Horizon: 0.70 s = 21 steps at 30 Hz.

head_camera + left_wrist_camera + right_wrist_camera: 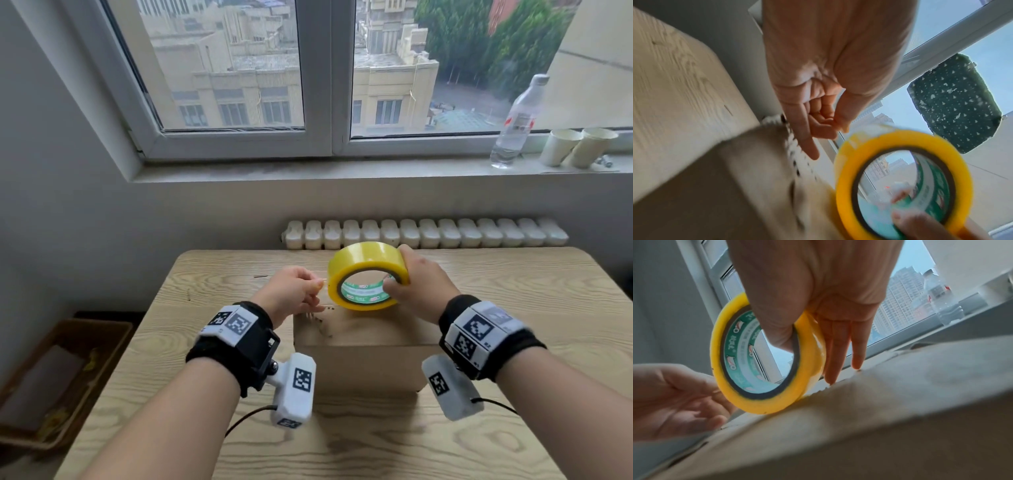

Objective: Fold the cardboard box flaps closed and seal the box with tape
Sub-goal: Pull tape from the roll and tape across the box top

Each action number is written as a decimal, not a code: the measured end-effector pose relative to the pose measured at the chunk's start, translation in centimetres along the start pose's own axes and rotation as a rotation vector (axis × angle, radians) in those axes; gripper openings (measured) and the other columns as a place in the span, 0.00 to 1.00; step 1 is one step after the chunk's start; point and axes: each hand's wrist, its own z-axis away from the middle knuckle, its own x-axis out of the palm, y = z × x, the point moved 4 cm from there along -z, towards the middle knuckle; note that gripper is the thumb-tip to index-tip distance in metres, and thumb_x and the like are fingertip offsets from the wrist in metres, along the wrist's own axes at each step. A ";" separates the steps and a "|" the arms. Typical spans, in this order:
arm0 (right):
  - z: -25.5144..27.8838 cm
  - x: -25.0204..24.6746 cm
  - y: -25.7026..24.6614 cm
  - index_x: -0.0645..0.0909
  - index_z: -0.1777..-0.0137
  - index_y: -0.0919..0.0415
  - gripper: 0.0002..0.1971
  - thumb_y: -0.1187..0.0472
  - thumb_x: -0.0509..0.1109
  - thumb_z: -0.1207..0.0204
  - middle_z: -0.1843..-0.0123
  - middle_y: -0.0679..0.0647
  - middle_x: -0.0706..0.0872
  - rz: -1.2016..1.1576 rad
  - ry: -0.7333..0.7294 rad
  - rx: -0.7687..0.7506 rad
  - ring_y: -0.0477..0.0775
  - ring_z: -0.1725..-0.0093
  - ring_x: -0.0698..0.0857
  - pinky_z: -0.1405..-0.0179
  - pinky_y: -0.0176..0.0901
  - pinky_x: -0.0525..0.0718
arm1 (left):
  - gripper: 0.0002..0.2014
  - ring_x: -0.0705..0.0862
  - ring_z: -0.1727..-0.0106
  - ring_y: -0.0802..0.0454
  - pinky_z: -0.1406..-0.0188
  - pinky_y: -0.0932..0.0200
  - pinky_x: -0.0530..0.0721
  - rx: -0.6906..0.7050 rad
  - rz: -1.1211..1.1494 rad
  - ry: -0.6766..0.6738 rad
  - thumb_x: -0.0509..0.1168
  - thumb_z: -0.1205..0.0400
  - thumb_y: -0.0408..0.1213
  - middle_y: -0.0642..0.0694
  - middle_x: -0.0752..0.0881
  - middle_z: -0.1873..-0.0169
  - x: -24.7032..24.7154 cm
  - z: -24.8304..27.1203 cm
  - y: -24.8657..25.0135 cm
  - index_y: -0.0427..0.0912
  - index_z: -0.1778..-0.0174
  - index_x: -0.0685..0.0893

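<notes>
Tabletop: fingers (838,345) around tape roll (368,275)

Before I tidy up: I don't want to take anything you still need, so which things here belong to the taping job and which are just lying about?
In use:
- cardboard box, flaps down
- yellow tape roll, held by the right hand
- tape end, pinched by the left hand

Lying about:
- water bottle on the sill
- two paper cups beside it
- tray on the floor

My forearms are bare. Each wrist wears a black band (228,346) carrying white blocks of black square markers (another band (493,346) sits right of it). Below the left band hangs a white camera pod (294,390), trailing a black cable (250,416).
</notes>
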 end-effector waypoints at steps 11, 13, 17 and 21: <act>0.0 1.1 0.3 0.72 0.72 0.46 0.08 0.46 0.63 0.38 0.57 0.53 0.80 -0.076 0.032 0.073 0.59 0.44 0.76 0.46 0.52 0.76 | 0.07 0.81 0.65 0.50 0.58 0.52 0.89 -0.099 -0.004 0.003 0.63 0.17 0.27 0.42 0.79 0.66 -3.6 0.4 -0.9 0.36 0.61 0.80; 0.0 1.6 0.4 0.71 0.70 0.48 0.10 0.51 0.65 0.29 0.48 0.56 0.80 -0.021 -0.023 0.116 0.59 0.29 0.67 0.31 0.56 0.70 | 0.07 0.82 0.61 0.50 0.56 0.51 0.88 -0.107 -0.004 0.010 0.63 0.17 0.27 0.42 0.81 0.64 -3.9 0.2 -1.3 0.37 0.61 0.80; -0.2 1.7 0.2 0.72 0.67 0.47 0.08 0.49 0.63 0.29 0.33 0.63 0.78 -0.007 -0.013 0.155 0.61 0.20 0.58 0.25 0.62 0.64 | 0.06 0.83 0.49 0.45 0.49 0.49 0.87 -0.111 -0.004 0.045 0.64 0.17 0.27 0.38 0.83 0.51 -4.0 0.1 -1.1 0.38 0.59 0.80; 0.1 1.2 -0.1 0.71 0.67 0.48 0.10 0.52 0.61 0.24 0.41 0.60 0.81 0.018 0.003 0.221 0.63 0.27 0.67 0.29 0.62 0.68 | 0.05 0.83 0.48 0.45 0.48 0.48 0.88 -0.098 -0.022 0.046 0.62 0.17 0.27 0.38 0.83 0.50 -3.6 0.2 -0.4 0.37 0.58 0.80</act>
